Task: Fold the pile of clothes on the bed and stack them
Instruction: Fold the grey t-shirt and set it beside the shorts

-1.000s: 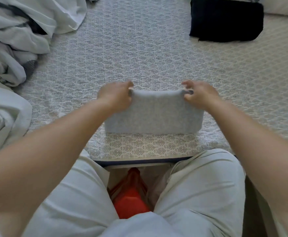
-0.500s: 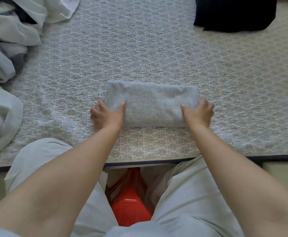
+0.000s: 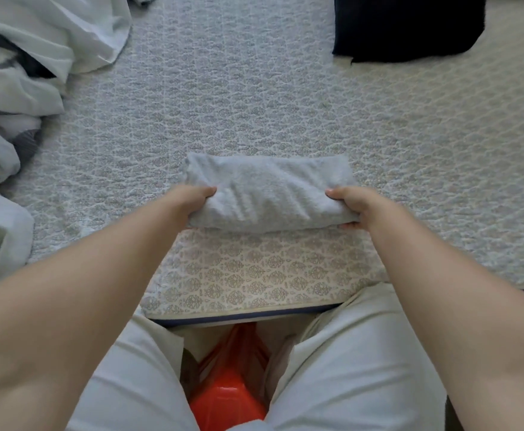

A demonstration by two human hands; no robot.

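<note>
- While the folded grey towel [image 3: 268,191] sits at bed [image 3: 254,98] centre, left hand [image 3: 197,202] and right hand [image 3: 350,206] each pinch a near corner.
- Lifting both ends level should keep the folds shut.
- Carrying it toward the dark folded stack [image 3: 406,24] at 1 o'clock looks sensible.
- Unfolded clothes [image 3: 21,73] wait at 10 o'clock.

Soft cloth everywhere, one glossy bit of plastic.

The folded towel [image 3: 266,191] is pale grey terry, nubbly and matt, creased where it is gripped. Under it the bed cover [image 3: 254,98] is quilted cloth, stitched in a raised pattern, matt, with a flatter printed band near the edge. The heap of clothes [image 3: 21,73] at the left is thin, smooth, crumpled white and grey fabric. The folded dark garment [image 3: 406,23] looks dense, matt, nearly black. The trousers [image 3: 357,368] are plain, smooth, pale woven cloth. The orange bag [image 3: 228,390] between the knees shines like plastic.
</note>
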